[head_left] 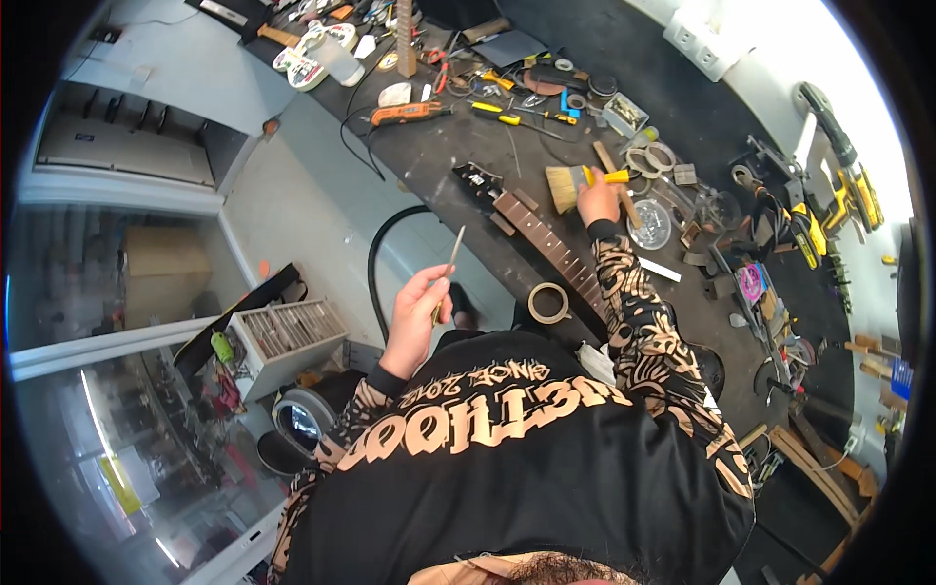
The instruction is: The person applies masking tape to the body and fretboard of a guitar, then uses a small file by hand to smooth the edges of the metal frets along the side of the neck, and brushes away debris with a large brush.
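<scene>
My left hand (419, 310) is closed around a slim, tapered, file-like tool (458, 248), its narrow end pointing up. I cannot make out its exact kind. Farther right, over the bench, my right hand (598, 198) grips a flat paintbrush (563, 187) with pale bristles and a yellow handle. The bristles point left. Below the brush lies a guitar neck (552, 241) with a dark fretboard and black headstock, slanting toward my body. My right forearm passes over its right side, and its lower end is hidden near my sleeve.
A tape roll (548, 303) lies beside the neck. Behind it are an orange rotary tool (408, 113), a yellow screwdriver (495, 113) and a round clear dish (648, 224). A black hose (375, 258) curves off the bench's left edge. Cordless tools (846, 200) hang at right.
</scene>
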Demonstrator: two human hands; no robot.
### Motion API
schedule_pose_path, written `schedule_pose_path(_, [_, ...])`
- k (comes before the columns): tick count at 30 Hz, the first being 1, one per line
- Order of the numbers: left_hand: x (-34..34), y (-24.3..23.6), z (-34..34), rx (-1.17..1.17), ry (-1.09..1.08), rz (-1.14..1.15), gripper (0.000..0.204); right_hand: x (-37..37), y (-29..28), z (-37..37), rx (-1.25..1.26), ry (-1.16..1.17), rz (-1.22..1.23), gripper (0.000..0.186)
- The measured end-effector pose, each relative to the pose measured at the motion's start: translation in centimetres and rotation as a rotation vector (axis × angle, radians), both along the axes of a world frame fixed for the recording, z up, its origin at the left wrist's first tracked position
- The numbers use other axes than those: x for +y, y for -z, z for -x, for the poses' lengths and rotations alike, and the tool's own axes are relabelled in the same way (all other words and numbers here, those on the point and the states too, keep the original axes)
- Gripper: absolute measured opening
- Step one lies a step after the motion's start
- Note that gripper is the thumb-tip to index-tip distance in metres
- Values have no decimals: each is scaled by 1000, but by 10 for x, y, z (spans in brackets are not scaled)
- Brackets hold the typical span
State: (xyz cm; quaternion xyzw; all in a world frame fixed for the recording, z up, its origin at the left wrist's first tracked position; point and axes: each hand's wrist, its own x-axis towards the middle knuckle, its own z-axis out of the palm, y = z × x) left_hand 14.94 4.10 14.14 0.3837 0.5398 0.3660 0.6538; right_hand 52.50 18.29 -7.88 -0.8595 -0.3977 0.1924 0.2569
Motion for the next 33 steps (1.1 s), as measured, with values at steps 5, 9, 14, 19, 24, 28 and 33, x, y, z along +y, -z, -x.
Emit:
schedule_pose_path(5, [22,-1,-18,-19,129,12,31,10,-13,-19,77,-101,-204,48])
schedule_pose_path(9, [33,2,-21,-25,149,5,31,-17,-89,12,63,-95,-450,32])
schedule_pose_path(14, [42,4,-34,40,251,73,32,-101,-195,80,580,-309,-664,29])
schedule_pose_path(19, [45,8,-37,91,291,54,32,-121,-188,80,50,-538,-590,30])
schedule_pose_path(24, [52,11,-21,3,299,36,30,-141,-198,68,222,-403,-620,36])
schedule_pose_path(28, [44,9,-30,38,315,77,29,-155,-191,91,354,-556,-595,40])
schedule_pose_path(33, [37,-1,-19,-7,337,32,28,-162,-188,62,148,-439,-470,39])
